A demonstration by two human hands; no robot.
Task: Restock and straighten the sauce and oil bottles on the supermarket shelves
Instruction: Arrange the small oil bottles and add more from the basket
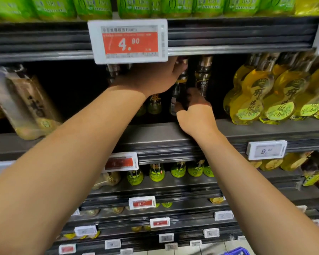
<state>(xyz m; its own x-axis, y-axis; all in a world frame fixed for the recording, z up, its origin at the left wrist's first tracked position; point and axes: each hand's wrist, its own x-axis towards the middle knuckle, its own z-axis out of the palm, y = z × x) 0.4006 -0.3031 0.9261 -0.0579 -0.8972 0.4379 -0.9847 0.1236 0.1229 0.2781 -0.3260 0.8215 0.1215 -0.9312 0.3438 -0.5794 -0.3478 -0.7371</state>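
Observation:
Both my hands reach into the middle shelf (155, 133). My left hand (151, 78) curls round the neck of a dark oil bottle (180, 83) just under the price tag. My right hand (193, 111) grips the lower body of that same bottle from the right. A second dark bottle with a gold cap (203, 76) stands right beside it. Behind my left hand more dark bottles (155, 105) stand deeper in; their tops are hidden. Yellow gourd-shaped oil bottles (250, 96) fill the right of the shelf.
A large red 4.00 price tag (128, 41) hangs from the shelf above. Green-labelled bottles (136, 6) line the top shelf. A pale bottle (24, 105) leans at far left. Lower shelves hold small green-labelled bottles (157, 173). A blue basket (236, 252) shows at the bottom.

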